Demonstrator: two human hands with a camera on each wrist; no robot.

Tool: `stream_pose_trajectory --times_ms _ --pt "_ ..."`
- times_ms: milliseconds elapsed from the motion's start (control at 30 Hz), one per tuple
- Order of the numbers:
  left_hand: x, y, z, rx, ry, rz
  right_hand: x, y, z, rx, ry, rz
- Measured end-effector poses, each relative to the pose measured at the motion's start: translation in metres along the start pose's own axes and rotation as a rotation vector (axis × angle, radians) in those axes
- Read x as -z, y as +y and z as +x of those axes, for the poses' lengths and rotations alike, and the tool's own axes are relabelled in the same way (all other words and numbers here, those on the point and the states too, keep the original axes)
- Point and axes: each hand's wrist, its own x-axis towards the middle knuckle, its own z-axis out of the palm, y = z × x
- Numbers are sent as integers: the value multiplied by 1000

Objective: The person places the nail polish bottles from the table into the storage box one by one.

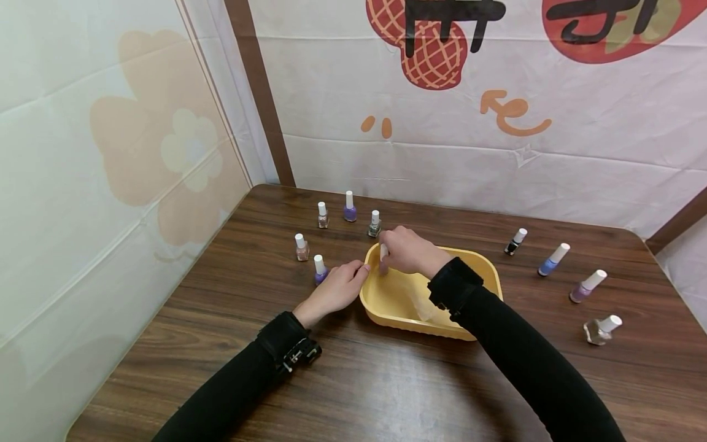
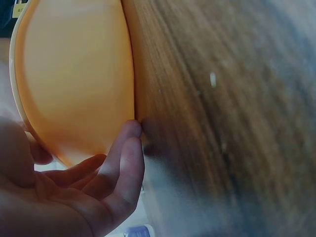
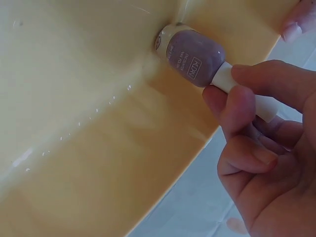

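Observation:
My right hand (image 1: pixel 410 250) pinches a mauve nail polish bottle (image 3: pixel 196 55) by its white cap. The bottle is tilted inside a yellow plastic basin (image 1: pixel 491 265), its base against the basin's inner surface at the left end. With thumb at the rim and fingers along the outer wall, my left hand (image 1: pixel 338 288) holds the basin's left end. Beside that hand stands a purple nail polish bottle (image 1: pixel 320 271), partly hidden by it. A clear glittery bottle (image 1: pixel 374 226) stands just behind the basin. Something pale and translucent (image 1: pixel 422 307) shows on the basin floor.
Farther left stand a pink bottle (image 1: pixel 302 248), another pale pink bottle (image 1: pixel 323 218) and a purple bottle (image 1: pixel 350 210). Right of the basin are a black bottle (image 1: pixel 513 245), a blue one (image 1: pixel 548 265), a lilac one (image 1: pixel 581 291) and a clear one (image 1: pixel 598 333). Fabric walls border the wooden table (image 1: pixel 221 319).

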Motion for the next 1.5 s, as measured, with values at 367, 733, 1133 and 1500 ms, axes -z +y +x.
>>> stream_pose_trajectory --times_ms 367,733,1133,1500 --pt "0 2 2 0 -7 -2 1 -1 0 0 -14 -5" --pt "-1 1 2 3 -1 7 0 0 -2 -9 -6 -11" --pt "-2 0 2 17 1 11 2 -2 -3 -17 -10 -12" --pt "-2 0 2 7 7 20 6 3 -7 19 35 13"
